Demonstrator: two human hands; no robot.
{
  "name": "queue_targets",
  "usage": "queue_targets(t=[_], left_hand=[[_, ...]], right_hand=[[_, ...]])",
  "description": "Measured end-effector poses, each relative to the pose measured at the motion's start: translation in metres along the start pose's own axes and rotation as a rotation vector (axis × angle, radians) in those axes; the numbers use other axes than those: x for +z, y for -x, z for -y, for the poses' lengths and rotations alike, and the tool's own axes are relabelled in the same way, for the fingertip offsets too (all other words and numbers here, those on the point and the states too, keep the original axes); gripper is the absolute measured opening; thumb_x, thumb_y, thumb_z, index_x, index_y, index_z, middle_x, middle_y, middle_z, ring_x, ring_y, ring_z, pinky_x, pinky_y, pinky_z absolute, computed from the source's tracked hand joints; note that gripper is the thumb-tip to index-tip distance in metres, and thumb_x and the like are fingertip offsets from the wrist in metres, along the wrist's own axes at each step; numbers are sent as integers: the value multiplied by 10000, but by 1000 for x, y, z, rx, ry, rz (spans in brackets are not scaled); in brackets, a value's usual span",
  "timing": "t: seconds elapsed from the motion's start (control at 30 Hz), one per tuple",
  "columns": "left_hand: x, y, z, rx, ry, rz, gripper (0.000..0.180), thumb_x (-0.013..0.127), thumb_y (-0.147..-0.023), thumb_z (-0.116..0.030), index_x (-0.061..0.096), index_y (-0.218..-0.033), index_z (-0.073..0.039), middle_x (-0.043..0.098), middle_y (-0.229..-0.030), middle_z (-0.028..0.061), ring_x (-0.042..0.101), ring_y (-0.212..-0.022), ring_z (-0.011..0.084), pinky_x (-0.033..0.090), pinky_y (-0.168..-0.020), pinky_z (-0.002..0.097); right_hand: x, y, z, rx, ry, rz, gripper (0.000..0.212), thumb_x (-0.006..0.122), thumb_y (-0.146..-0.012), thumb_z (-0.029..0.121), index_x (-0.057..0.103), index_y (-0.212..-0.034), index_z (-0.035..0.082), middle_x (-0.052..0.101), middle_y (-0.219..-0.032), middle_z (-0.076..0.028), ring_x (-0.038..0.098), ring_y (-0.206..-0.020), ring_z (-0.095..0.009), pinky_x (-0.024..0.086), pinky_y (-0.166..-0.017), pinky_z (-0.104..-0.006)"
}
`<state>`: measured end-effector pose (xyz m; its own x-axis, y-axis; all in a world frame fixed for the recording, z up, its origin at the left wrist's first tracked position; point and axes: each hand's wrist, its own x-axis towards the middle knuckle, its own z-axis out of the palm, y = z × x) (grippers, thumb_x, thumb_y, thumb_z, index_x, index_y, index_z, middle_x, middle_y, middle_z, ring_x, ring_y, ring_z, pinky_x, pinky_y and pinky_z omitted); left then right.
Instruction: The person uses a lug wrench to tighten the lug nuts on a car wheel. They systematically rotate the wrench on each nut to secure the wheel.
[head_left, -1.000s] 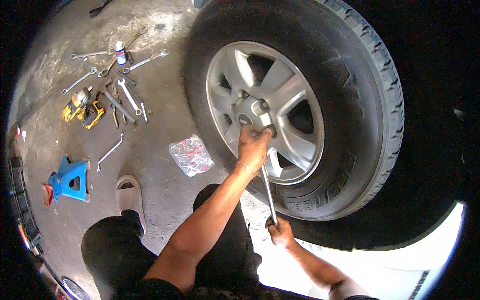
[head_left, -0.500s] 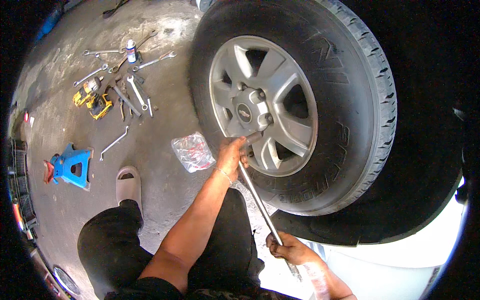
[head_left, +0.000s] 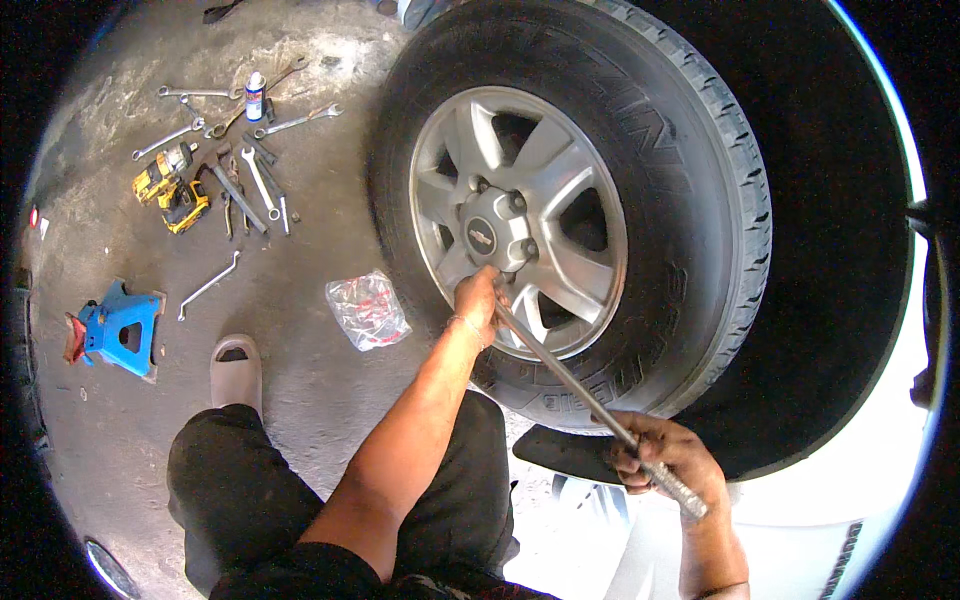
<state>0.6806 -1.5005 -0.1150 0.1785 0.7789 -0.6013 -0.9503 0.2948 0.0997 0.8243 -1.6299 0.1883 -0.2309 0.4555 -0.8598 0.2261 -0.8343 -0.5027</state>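
Observation:
A large wheel with a silver alloy rim (head_left: 572, 262) and black tyre (head_left: 690, 210) stands in front of me. My left hand (head_left: 477, 300) is closed round the head end of a long-handled socket wrench (head_left: 565, 372), at the lower lug nuts beside the hub cap (head_left: 482, 236). The fingers hide the socket, so I cannot tell how far it sits on a nut. Further down the steel bar, by its knurled grip, my right hand (head_left: 668, 455) is wrapped round the handle. The bar slopes down to the right, away from the hub.
Several spanners (head_left: 258, 180), a yellow impact wrench (head_left: 172, 190) and a spray can (head_left: 255, 97) lie or stand on the floor at the upper left. A blue jack stand (head_left: 122, 328) is at the left. Beside the tyre lies a clear plastic bag (head_left: 367, 310). White bodywork (head_left: 800, 500) borders the right.
My right hand has swung the handle up and to the right. My left hand has moved the wrench's head closer in to the hub, and the socket that showed before is now hidden.

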Motion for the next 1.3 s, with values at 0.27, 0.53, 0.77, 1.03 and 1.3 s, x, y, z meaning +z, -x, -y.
queue_targets(t=[0.27,0.53,0.77,1.03,1.3], left_hand=[[8,6,-5,25,-96,-74,190,575,-847,-231,515,-899,-59,444,-638,21,456,-474,140,392,-399,289],[9,0,-12,-263,198,-126,190,549,-852,-301,477,-777,-142,392,-598,-44,343,-439,68,273,-392,239],[10,5,-10,-124,-19,-182,215,576,-854,-311,497,-975,-151,421,-693,-13,328,-455,67,266,-398,254],[-2,2,5,216,-341,-165,242,613,-846,-296,496,-964,-121,405,-642,-35,332,-447,66,276,-402,240],[-17,-5,11,524,-593,-88,280,655,-873,-261,535,-974,-29,530,-675,27,470,-543,96,375,-450,273]], right_hand=[[-4,-6,-60,160,899,-312,349,579,-917,174,558,-1253,81,636,-822,-76,604,-705,-187,500,-666,-350],[17,-23,-69,-44,1354,-551,227,617,-898,257,566,-967,46,609,-628,-209,614,-570,-426,474,-538,-523],[-22,-79,-152,-263,1220,-564,141,598,-907,176,527,-937,58,593,-616,-202,613,-561,-412,467,-498,-503],[-82,-243,-295,-598,689,-406,135,561,-861,23,598,-989,4,613,-672,-170,623,-551,-296,470,-520,-370],[-87,-343,-333,-580,723,-476,176,603,-814,90,533,-964,32,602,-695,-208,613,-681,-428,484,-616,-440]])
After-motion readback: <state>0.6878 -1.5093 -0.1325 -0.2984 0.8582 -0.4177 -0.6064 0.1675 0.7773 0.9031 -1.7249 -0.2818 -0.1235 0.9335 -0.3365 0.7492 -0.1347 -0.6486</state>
